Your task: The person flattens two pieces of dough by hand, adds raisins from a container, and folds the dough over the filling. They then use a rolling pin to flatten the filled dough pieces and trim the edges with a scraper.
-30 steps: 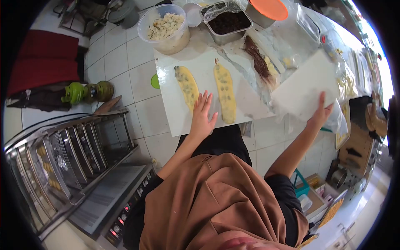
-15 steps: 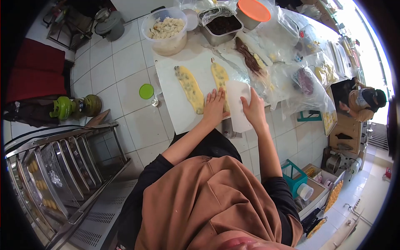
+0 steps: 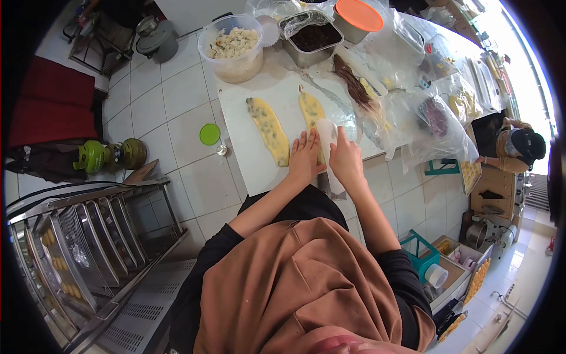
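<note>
My left hand (image 3: 305, 158) lies flat with fingers stretched over the lower part of a yellow dough strip (image 3: 311, 109) with dark filling showing through. Close beside it, my right hand (image 3: 346, 160) grips a white flat board (image 3: 331, 156), tilted on edge along the right side of that strip. A second filled dough strip (image 3: 268, 133) lies to the left on the white tabletop (image 3: 239, 127). The board and my left hand hide part of the right strip.
Along the table's back stand a tub of pale shredded filling (image 3: 236, 65), a metal tin of dark filling (image 3: 309, 41) and an orange-lidded container (image 3: 358, 16). Plastic bags (image 3: 436, 118) cover the right side. A tray rack (image 3: 88, 253) stands left; another person (image 3: 519, 147) is far right.
My right hand has shifted left and its fingers have closed more on the white board, which has turned from broad face up to nearly edge-on. My left hand stays on the dough.
</note>
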### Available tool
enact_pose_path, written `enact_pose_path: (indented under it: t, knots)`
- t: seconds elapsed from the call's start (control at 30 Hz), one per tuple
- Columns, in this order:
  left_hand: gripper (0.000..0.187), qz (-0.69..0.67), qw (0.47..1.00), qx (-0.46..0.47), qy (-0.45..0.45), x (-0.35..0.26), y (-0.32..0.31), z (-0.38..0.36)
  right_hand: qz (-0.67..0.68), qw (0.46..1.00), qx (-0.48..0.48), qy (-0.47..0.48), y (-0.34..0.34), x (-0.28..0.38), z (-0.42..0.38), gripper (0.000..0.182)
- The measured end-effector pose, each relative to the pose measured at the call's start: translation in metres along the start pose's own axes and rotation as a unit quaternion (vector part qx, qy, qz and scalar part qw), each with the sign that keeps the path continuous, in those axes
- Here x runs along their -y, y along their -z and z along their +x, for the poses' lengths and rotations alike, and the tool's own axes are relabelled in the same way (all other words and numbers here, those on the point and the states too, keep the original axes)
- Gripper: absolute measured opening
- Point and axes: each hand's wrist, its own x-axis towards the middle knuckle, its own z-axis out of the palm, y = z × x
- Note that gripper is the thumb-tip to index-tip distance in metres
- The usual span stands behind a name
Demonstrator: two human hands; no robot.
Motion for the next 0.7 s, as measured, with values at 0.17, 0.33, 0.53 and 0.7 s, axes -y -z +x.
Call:
enact_pose_path:
  t: [0.17,0.33,0.53,0.7]
  knots:
    - [0.088,-0.005,1.000,-0.008,-0.008,0.002,0.000,-0.001,-0.003,1.000,-0.022,0.013,-0.001,-0.001,0.011,0.037]
    - [0.090,0.012,1.000,0.011,0.003,0.001,-0.002,-0.002,-0.011,1.000,0.010,0.008,0.003,0.000,0.002,0.037]
    - [0.091,0.019,0.999,0.028,0.004,0.004,-0.002,0.001,0.009,1.000,0.017,-0.004,0.004,0.008,0.012,0.043]
    - [0.092,0.000,1.000,0.020,-0.004,0.008,-0.001,0.001,0.006,0.999,0.031,0.012,0.007,-0.012,-0.009,0.045]
